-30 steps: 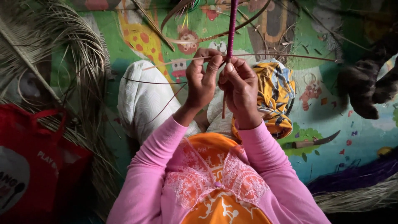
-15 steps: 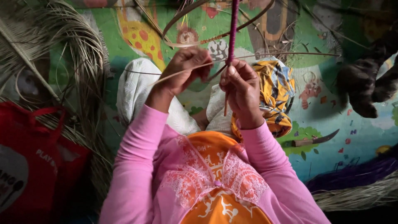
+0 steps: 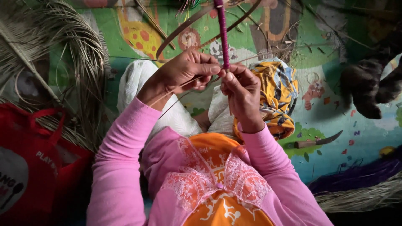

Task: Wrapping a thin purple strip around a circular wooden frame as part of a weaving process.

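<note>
Head view over a cartoon-printed play mat (image 3: 335, 121): red bag (image 3: 29, 167) and dried fronds (image 3: 75, 54) at left, left hand (image 3: 184, 73) and right hand (image 3: 240, 94) pinching a purple-wrapped rod (image 3: 222, 33) mid-frame, knife (image 3: 318, 141) lying at right

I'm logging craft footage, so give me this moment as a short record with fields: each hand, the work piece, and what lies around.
left hand: pinches a thin pale strip beside the rod
right hand: grips the purple-wrapped rod, thumb up
rod: nearly upright, top out of frame
knife: on the printed mat, at the right
red bag: lower left
dried fibre bundle: upper left
</note>
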